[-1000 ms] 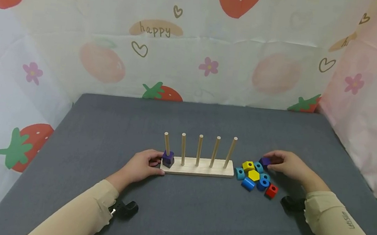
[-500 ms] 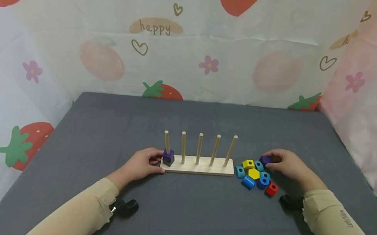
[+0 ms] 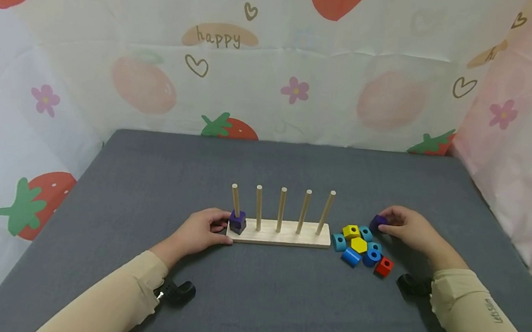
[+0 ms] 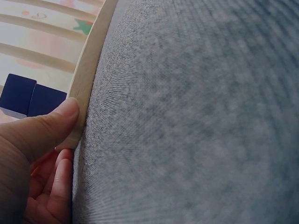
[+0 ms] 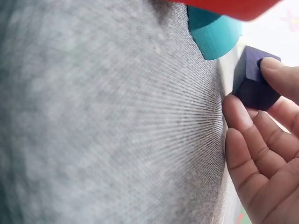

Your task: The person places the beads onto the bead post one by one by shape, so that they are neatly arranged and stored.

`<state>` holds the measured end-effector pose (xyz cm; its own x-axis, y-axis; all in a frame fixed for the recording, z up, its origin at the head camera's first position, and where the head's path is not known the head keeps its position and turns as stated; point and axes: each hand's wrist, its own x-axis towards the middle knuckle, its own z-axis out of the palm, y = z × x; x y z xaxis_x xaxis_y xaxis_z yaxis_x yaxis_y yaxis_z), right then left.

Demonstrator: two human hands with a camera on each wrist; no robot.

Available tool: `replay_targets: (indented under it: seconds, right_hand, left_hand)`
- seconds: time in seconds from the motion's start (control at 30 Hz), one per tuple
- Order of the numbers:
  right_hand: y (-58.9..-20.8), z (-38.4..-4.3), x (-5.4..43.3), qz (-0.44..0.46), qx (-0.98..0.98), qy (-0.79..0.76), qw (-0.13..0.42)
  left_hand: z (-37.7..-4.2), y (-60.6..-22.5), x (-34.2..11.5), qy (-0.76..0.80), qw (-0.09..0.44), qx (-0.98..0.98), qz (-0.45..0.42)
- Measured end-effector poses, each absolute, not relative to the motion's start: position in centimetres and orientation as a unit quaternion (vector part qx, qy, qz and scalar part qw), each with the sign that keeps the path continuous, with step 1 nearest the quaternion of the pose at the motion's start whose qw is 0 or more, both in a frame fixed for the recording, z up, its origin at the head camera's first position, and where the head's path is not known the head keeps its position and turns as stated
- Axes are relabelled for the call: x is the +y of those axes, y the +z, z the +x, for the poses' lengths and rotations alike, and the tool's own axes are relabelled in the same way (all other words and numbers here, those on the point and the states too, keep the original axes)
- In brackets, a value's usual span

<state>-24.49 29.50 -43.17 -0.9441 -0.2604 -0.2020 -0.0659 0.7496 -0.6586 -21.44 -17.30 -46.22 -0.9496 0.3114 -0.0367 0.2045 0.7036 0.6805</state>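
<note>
A pale wooden peg board (image 3: 288, 234) with several upright pegs lies mid-table. Two dark purple cube beads (image 3: 237, 222) sit stacked on its leftmost peg; they look dark blue in the left wrist view. My left hand (image 3: 198, 229) grips the board's left end, thumb (image 4: 65, 111) on the front edge and fingers curled at the end. At the right, my right hand (image 3: 409, 229) pinches another purple cube bead (image 5: 256, 79) between thumb and fingers, just beyond a cluster of beads. A hole shows in the cube's face beside the thumb.
The cluster right of the board has yellow beads (image 3: 358, 245), blue cylinder beads (image 3: 351, 257), teal beads (image 3: 338, 243) and a red cube bead (image 3: 383, 267). A grey cloth (image 3: 250, 306) covers the table. A printed curtain (image 3: 337, 59) hangs behind.
My right hand has shifted slightly right and away from the cluster, drawing the purple cube bead apart from the other beads. My left hand has stayed on the peg board.
</note>
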Motion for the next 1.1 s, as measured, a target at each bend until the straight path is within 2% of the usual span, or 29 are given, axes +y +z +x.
replay_targets:
  seconds: [0.37,0.8,1.1]
  right_hand:
    - [-42.9,-24.4,29.4,-0.062,0.915,-0.352,0.184]
    - [-43.1,-24.6,29.2,-0.094,0.929,-0.322,0.155]
    - [-41.3,-24.9,29.1,-0.066,0.924,-0.344,0.153]
  left_hand:
    - [-21.4,-46.0,-17.3,0.363,0.084,0.919,0.132]
    - [-21.4,-46.1,-17.3,0.369,0.079,0.916,0.135]
    - [-21.4,-46.1,-17.4,0.369,0.078,0.916,0.140]
